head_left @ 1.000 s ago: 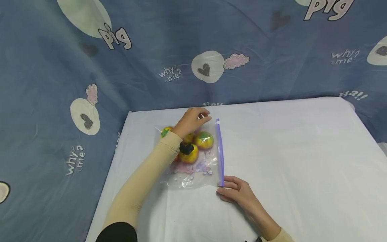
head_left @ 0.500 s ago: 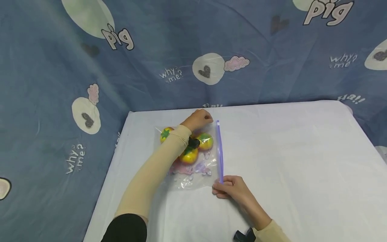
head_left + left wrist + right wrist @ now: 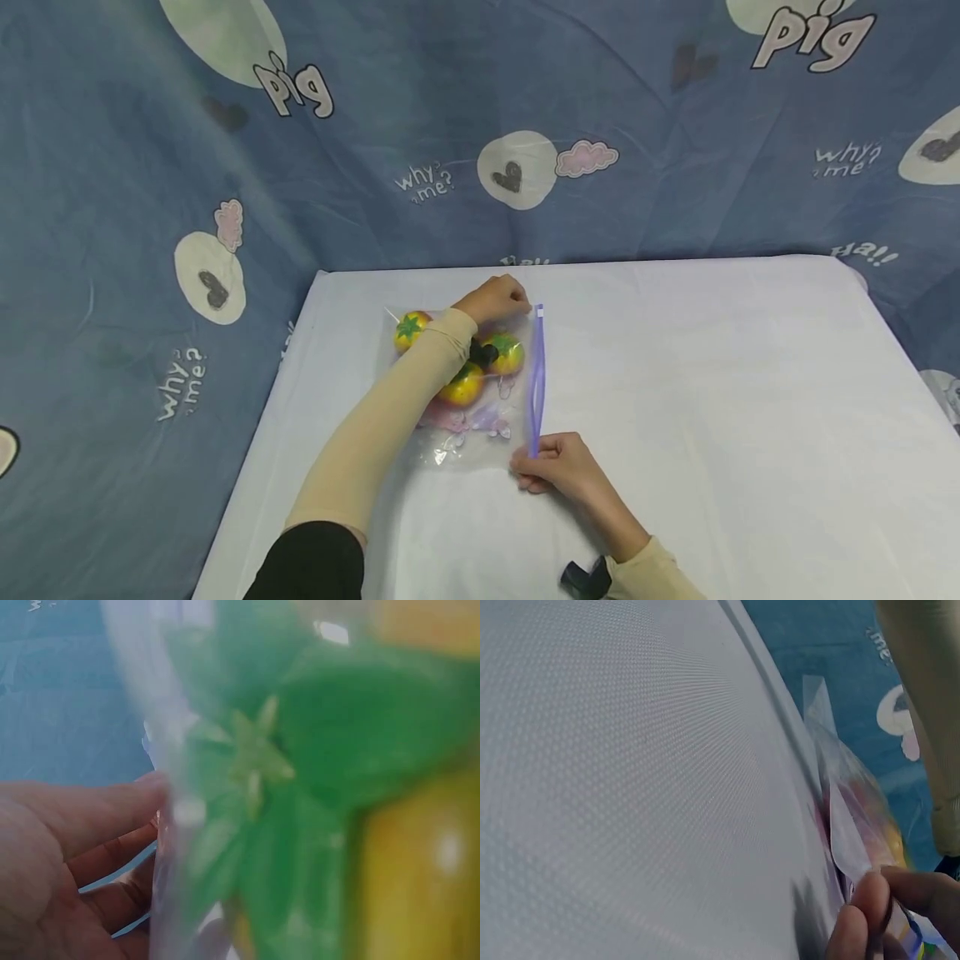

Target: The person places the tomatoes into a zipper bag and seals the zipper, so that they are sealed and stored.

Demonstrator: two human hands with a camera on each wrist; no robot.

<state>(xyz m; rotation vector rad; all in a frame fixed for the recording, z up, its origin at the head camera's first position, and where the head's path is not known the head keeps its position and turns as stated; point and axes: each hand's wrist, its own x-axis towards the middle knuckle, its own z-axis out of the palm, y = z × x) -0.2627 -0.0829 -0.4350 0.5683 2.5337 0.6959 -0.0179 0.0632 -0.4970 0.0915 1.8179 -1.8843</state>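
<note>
A clear zip bag [image 3: 468, 450] lies on the white cloth, its purple zip strip [image 3: 537, 375] along the right side. Inside are several yellow-red fruits [image 3: 461, 387] with green leafy tops, partly hidden by the left forearm. My left hand [image 3: 495, 298] pinches the bag's far edge by the strip's far end; in the left wrist view its thumb [image 3: 112, 810] lies against the clear plastic, beside a blurred green leafy top [image 3: 255, 757]. At the strip's near end, my right hand [image 3: 558, 467] pinches the corner between thumb and fingers. Midway along, the strip shows as two separate purple lines.
The white cloth [image 3: 697, 400] spreads wide to the right of the bag. Behind and to the left hangs a blue printed curtain [image 3: 360, 100]. A black wrist device [image 3: 585, 579] sits at the right sleeve, another [image 3: 482, 352] at the left wrist, over the bag.
My left hand has moved right to the strip's far end and closed its fingers there. My right hand has shifted left with the strip's near end, and the strip's two lines have parted.
</note>
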